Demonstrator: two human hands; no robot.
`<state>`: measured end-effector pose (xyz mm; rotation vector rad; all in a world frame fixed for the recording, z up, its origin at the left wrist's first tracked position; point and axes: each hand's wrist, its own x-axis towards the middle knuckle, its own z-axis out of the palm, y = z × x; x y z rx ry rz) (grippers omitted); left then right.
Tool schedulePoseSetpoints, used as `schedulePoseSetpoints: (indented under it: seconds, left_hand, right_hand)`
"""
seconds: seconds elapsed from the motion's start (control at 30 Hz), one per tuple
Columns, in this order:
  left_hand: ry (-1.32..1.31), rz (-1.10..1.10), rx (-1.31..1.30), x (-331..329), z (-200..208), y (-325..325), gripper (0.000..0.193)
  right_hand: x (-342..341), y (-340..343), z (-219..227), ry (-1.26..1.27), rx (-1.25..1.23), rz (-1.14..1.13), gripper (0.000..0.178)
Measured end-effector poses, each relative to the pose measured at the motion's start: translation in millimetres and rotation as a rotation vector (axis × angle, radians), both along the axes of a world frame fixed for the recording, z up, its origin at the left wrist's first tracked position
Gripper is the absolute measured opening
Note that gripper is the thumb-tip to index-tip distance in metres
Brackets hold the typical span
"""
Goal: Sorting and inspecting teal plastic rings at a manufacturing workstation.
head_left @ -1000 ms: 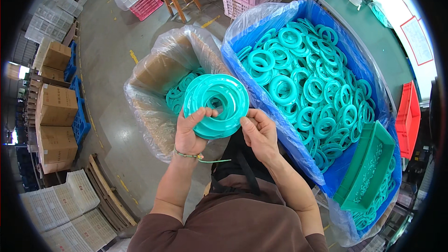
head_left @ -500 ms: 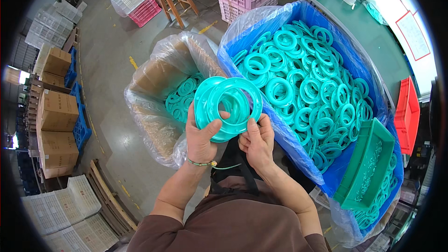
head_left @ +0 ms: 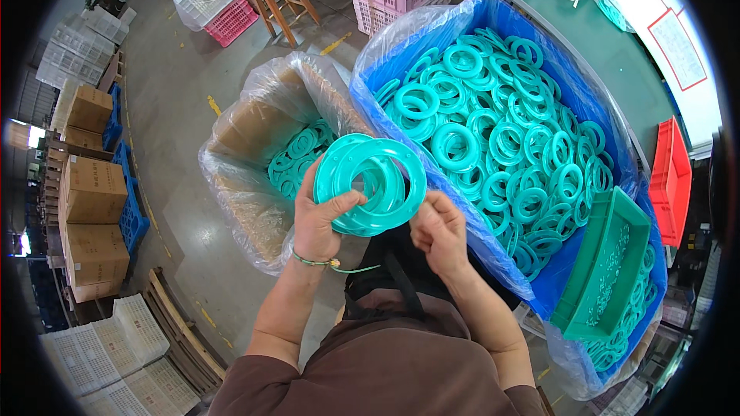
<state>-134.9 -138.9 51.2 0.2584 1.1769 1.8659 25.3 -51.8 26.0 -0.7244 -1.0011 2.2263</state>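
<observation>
Clamping a fanned stack of teal rings (head_left: pixel 339 166) in the left hand (head_left: pixel 317 227), with thumb pressed over the near rim at the holes and fingers tucked behind. Holding the stack in mid-air, ahead of the left hand and reaching across to the right hand (head_left: pixel 439 231). Facing flat sides up toward the camera, with holes only partly lined up and the axis through them rising the same way; spreading the longest reach of the fan sideways, from left hand toward right. Curling the right hand closed beside the stack's right edge, with thumb and forefinger together; cannot tell whether touching the rim or pinching anything. Wearing a cord bracelet (head_left: pixel 314 263) just below the left hand. Showing a plastic-lined carton (head_left: pixel 250 139) beyond the left hand, with more rings low inside; a blue bin (head_left: pixel 462 227) beyond and right of the right hand, heaped with loose rings (head_left: pixel 435 146) tilted every way; and farther right of that hand, a green tray (head_left: pixel 586 262) of small pale bits over the bin's near end
</observation>
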Motion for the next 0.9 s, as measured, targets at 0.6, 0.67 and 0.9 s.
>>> schedulePoseSetpoints:
  seconds: [0.6, 0.67, 0.9]
  left_hand:
    - [0.040, -0.390, -0.197, -11, 23, 5, 0.076]
    - [0.000, -0.373, -0.200, -16, 23, 5, 0.074]
    - [0.126, -0.289, -0.168, -23, 25, 5, 0.070]
  right_hand:
    - [0, 27, 12, -0.115, 0.624, 0.172, 0.015]
    - [-2, 32, 17, -0.119, 0.907, 0.146, 0.015]
    - [-9, 36, 19, -0.316, 1.217, 0.384, 0.017]
